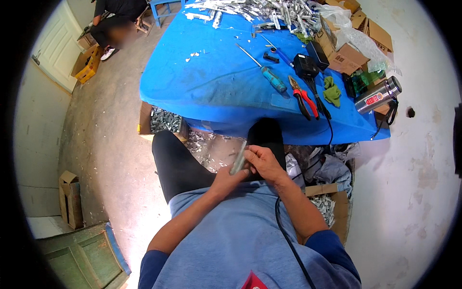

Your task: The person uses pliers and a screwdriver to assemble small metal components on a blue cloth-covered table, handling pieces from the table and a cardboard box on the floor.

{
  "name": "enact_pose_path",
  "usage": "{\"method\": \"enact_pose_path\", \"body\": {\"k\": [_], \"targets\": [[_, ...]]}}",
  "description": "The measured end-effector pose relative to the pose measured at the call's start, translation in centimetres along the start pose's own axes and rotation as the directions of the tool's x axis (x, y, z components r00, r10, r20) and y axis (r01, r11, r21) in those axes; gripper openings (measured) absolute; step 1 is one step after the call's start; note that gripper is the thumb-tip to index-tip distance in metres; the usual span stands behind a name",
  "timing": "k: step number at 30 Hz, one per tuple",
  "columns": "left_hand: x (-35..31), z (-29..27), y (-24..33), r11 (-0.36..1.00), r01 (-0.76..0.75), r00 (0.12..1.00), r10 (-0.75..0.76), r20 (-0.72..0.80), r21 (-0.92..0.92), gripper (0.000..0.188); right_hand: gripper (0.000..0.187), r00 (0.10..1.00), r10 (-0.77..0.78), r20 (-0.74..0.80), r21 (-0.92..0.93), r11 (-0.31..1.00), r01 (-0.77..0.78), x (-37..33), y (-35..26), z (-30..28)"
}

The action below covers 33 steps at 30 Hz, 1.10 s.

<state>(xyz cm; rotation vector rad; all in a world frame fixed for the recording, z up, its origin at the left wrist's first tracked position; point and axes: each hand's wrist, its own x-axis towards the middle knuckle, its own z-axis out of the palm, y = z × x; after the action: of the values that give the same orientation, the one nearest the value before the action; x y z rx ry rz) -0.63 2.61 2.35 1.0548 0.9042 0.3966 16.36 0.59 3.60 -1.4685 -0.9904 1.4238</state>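
Above my lap, my two hands meet around a slim, pale grey elongated piece (238,161) that looks like metal or plastic; its exact kind I cannot make out. My left hand (227,180) grips its lower end. From the other side, my right hand (263,161) closes on its upper part with thumb and fingers. The piece stands tilted, its tip pointing away from me. Some of the fingers are hidden behind the hands and the piece.
A blue-covered table (202,72) ahead bears a heap of silvery parts (284,12), a screwdriver (264,72), red-handled pliers (303,98) and a steel flask (378,96). Boxes of small parts (166,120) stand below. Another person (118,12) sits far left.
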Motion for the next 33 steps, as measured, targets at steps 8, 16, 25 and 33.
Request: {"method": "enact_pose_path", "body": {"k": [8,16,25,33], "targets": [[0.2,-0.2,-0.7,0.993,0.041,0.998,-0.035,0.061,-0.113,0.029,0.032,0.998,-0.028,0.054,-0.004,1.0,0.028,0.2,0.5,-0.3],[1.0,-0.3,-2.0,0.998,-0.055,0.998,0.055,-0.016,0.017,0.039,0.037,1.0,0.02,-0.015,-0.062,0.998,-0.021,-0.1,-0.6,0.5],[1.1,0.2,-2.2,0.98,-0.12,0.985,0.137,-0.101,0.159,0.037,0.038,0.993,-0.092,-0.076,-0.078,0.993,0.086,-0.1,0.2,1.5],[1.5,0.4,-2.0,0.968,-0.202,0.972,0.218,-0.094,0.15,0.036,0.039,0.89,-0.401,-0.216,-0.511,0.824,0.247,0.3,-2.1,0.9]]}}
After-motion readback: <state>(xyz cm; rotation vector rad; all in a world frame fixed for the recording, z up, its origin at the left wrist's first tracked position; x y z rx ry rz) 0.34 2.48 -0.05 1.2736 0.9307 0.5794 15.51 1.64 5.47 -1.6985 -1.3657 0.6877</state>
